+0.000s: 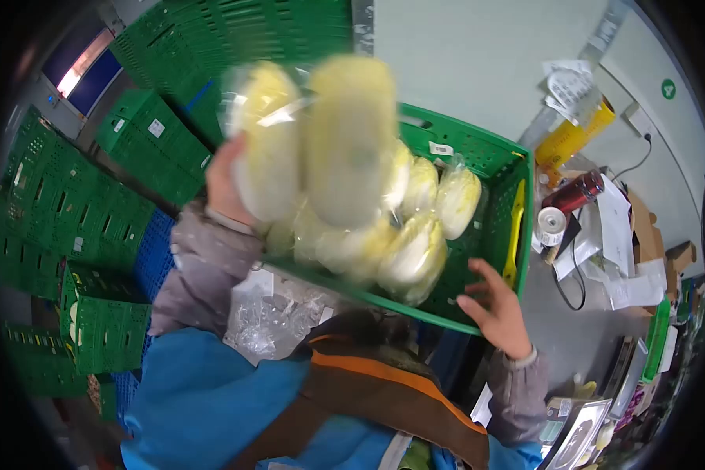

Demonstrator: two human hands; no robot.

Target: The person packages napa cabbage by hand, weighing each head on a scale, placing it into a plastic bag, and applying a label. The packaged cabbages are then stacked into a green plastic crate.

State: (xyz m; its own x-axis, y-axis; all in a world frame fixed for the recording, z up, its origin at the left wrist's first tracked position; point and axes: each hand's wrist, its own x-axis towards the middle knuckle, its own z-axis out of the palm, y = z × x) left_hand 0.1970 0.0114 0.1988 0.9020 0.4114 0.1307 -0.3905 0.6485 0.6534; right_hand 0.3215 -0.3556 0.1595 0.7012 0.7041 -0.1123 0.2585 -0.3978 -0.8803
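My left hand [225, 184] is closed around the side of a plastic-wrapped napa cabbage [270, 145], lifted over a green crate [423, 315]. Right against it, also raised and blurred by motion, is a second napa cabbage [352, 149]. More wrapped heads lie in the crate below, among them a napa cabbage [413, 258] near the front wall and another napa cabbage [457, 202] towards the back. At the crate's front right corner, my right hand [497, 313] has its fingers spread over the rim, holding nothing.
Stacked green crates [78, 211] fill the left side. Clear plastic wrapping [278, 317] lies in front of the crate. To the right, a worktop [580, 337] carries a dark red bottle [576, 192], a roll of tape [551, 223], papers [615, 227] and a cable.
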